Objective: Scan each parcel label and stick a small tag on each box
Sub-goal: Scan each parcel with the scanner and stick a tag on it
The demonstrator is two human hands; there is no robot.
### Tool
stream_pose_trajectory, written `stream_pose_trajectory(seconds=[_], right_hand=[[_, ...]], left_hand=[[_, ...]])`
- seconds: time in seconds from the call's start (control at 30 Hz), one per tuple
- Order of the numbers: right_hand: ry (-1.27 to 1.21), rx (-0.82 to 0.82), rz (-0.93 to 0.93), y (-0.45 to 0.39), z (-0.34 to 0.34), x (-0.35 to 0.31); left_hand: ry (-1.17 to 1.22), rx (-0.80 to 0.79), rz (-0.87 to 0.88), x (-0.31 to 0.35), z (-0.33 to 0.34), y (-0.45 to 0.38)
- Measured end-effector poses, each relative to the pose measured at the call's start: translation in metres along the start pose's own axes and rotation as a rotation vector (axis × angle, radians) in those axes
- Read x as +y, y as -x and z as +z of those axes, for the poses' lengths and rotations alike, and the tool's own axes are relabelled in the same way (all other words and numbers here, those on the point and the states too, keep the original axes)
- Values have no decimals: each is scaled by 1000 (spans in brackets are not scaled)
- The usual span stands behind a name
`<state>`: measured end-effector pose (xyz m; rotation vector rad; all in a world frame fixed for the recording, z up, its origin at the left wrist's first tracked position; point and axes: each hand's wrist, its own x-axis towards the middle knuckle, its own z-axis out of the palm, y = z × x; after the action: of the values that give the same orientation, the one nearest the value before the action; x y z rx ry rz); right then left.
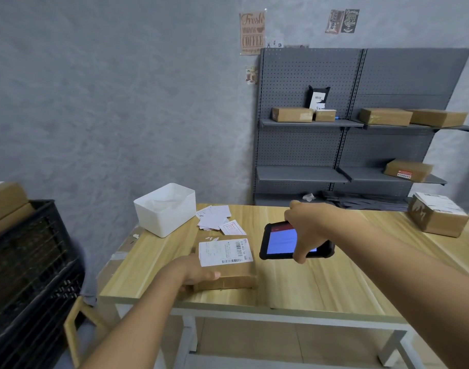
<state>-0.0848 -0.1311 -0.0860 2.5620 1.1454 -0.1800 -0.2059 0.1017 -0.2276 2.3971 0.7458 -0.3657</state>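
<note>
A flat brown cardboard parcel (229,278) lies near the front left of the wooden table (321,286), with a white shipping label (225,253) on top. My left hand (193,272) grips the parcel's near left corner. My right hand (305,233) holds a black handheld scanner (281,242) with a lit blue screen, just right of the label and slightly above the table. A loose pile of small white tags (217,219) lies behind the parcel.
A white plastic bin (165,209) stands at the table's back left. Another labelled box (438,217) sits at the far right edge. A black crate (28,262) holding boxes is on the left. Grey shelving (348,123) with several parcels stands behind.
</note>
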Motion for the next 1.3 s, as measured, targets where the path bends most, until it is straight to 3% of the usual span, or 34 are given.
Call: stream_pose_trajectory(seconds=[0.43,0.77,0.93,1.3], right_hand=[[-10,-93,-12,4,7,5],[79,88,-33,7,8,9],[148,133,-29,8,7,11],[31,184,-13,3,17,16]], left_hand=[[78,183,14,2,14,14],[548,223,-39,-1,12,13],[485,300,17,7,-5,15],[481,331,5,0,-19,13]])
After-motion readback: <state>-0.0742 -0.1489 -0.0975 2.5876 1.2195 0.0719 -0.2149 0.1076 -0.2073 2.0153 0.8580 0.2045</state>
